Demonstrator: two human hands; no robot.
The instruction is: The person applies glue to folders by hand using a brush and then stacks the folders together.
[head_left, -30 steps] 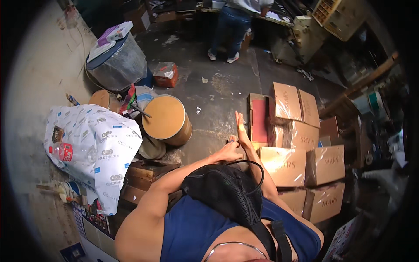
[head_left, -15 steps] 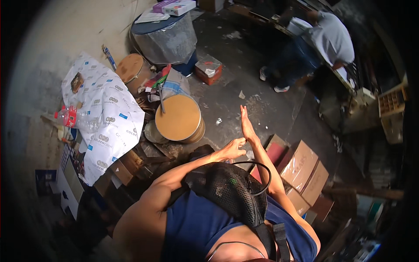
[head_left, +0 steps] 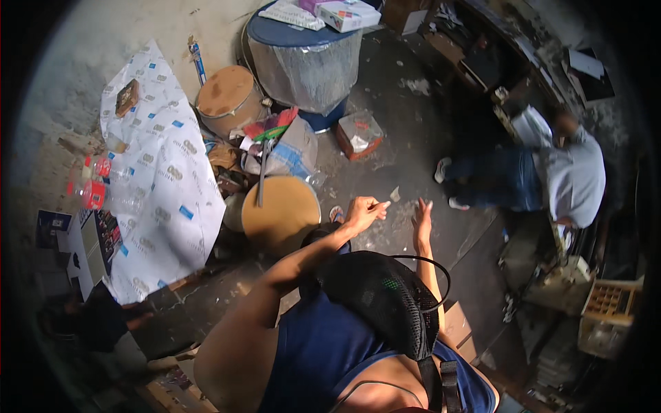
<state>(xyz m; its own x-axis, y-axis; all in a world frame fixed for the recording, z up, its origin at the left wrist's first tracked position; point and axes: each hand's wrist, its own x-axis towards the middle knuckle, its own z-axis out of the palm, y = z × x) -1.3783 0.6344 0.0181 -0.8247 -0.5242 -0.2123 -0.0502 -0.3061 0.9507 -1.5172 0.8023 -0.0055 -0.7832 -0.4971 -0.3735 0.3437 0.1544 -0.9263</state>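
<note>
My left hand (head_left: pixel 363 214) is held out in front of my body, palm side toward the right. Its fingers are loosely bent and partly apart, with nothing visible in them. A short gap away, my right hand (head_left: pixel 423 221) is raised with its fingers pointing up and apart, and it holds nothing. Both hands hang over the dark floor (head_left: pixel 406 175). Left of my left hand stands a round drum with a tan lid (head_left: pixel 279 217), a grey bar lying on it. A black mesh bag (head_left: pixel 375 296) with a curved rim rests against my chest, hiding part of my right forearm.
Farther back are a plastic-wrapped blue drum (head_left: pixel 303 69), a second tan drum (head_left: pixel 227 96) and a red box (head_left: pixel 359 135). White printed sheeting (head_left: pixel 162 179) with plastic bottles (head_left: pixel 93 193) covers the left side. At right, a person (head_left: pixel 575 175) bends over a workbench. Cardboard boxes (head_left: pixel 456 327) lie beside my right arm.
My hands, touching before, have separated. My view has turned and shifted, so the drums look nearer, the co-worker appears farther right and lower, and the cardboard boxes are mostly hidden by my body.
</note>
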